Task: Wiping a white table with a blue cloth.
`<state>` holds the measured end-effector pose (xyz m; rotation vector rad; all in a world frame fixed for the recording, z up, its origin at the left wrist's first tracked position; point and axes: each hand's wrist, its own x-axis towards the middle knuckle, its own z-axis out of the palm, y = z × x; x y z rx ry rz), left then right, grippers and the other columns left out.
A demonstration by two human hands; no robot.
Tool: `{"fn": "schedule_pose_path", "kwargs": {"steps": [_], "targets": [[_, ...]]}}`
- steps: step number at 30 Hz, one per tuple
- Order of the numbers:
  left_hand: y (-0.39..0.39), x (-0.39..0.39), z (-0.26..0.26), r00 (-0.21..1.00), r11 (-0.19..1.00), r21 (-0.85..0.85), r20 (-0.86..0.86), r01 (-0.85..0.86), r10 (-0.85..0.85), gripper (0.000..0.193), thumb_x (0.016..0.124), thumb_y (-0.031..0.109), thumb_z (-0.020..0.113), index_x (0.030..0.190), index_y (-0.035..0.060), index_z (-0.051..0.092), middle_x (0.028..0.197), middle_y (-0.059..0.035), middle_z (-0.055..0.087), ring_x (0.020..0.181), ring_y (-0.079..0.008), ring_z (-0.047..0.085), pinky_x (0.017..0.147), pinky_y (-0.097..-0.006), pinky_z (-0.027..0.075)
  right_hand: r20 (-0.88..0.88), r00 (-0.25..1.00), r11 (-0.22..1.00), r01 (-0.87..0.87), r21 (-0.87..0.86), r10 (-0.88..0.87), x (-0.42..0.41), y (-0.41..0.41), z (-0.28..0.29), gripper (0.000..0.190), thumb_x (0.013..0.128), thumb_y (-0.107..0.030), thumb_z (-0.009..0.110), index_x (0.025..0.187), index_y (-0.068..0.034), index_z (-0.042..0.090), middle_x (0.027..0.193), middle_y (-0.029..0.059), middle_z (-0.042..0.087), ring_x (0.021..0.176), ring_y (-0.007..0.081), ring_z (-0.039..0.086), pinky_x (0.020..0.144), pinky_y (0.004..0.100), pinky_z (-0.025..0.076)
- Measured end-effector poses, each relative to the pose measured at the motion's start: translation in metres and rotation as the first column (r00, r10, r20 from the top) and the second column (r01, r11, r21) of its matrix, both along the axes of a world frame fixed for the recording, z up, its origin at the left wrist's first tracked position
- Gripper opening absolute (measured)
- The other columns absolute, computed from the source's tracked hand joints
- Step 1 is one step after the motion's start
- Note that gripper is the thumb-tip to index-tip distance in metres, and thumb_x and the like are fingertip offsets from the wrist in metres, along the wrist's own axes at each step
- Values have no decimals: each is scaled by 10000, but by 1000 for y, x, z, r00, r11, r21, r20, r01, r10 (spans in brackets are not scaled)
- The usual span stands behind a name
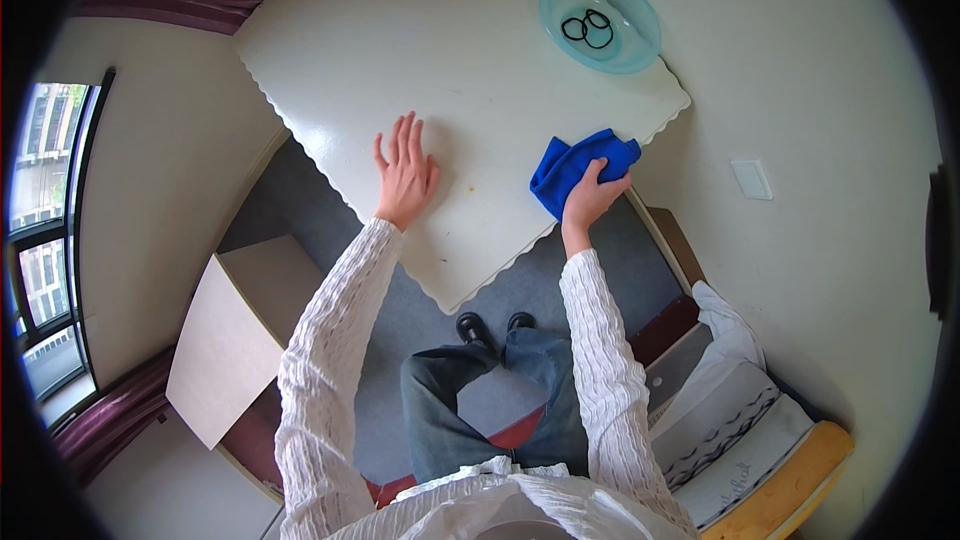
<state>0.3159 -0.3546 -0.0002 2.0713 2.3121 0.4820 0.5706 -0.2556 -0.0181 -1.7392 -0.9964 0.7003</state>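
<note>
My right hand point(592, 198) holds a folded blue cloth point(574, 171) at the right front edge of a white table point(450, 59) with a scalloped rim. The thumb lies on top of the cloth, and the other fingers are partly hidden by it. My left hand point(407, 168) is spread palm down, on or just over the tabletop, with nothing in it. Between the hands a small orange-brown spot point(471, 189) marks the surface. Small dark marks show nearer the front corner.
A translucent teal bowl point(637, 52) with several black rings stands at the table's back right, near the wall. A pale cabinet point(225, 345) is at lower left. A wooden-armed chair point(795, 480) draped with cloth is at lower right. A window and purple curtains line the left.
</note>
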Motion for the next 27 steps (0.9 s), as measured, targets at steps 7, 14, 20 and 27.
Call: {"fn": "schedule_pose_path", "kwargs": {"steps": [7, 14, 20, 27], "targets": [[1, -1, -8, 978, 970, 138, -30, -202, 208, 587, 974, 287, 467, 1431, -36, 288, 1559, -203, 237, 1479, -330, 170, 1159, -569, 18, -191, 975, 979, -82, 185, 117, 5, 8, -13, 603, 958, -178, 592, 1393, 99, 277, 1319, 256, 417, 1222, 323, 472, 1060, 393, 378], [-3, 5, -4, 974, 929, 296, 103, -224, 202, 518, 1009, 279, 417, 1421, -13, 304, 1543, -189, 260, 1461, -335, 191, 1173, -509, 78, -360, 924, 962, -30, 272, 131, 13, 6, -20, 662, 930, -169, 649, 1422, 65, 272, 1386, 214, 418, 1238, 275, 482, 1071, 375, 383], [-23, -20, -2, 662, 863, 393, 743, -318, -95, 328, 1036, 212, 390, 1256, 3, 516, 1332, -122, 553, 1268, -239, 484, 1083, -380, 342, -434, 884, 945, -24, 326, 172, 15, 8, -29, 681, 905, -143, 648, 1436, 37, 261, 1407, 223, 394, 1242, 297, 480, 1068, 389, 386], [-52, -42, -18, 341, 892, 394, 888, -220, -309, 320, 1027, 205, 414, 1190, -4, 594, 1264, -145, 623, 1245, -212, 540, 1043, -342, 402, -572, 753, 889, -37, 457, 325, 27, 20, -47, 731, 847, -109, 691, 1437, 11, 276, 1389, 208, 419, 1218, 303, 505, 1025, 400, 433]]}}
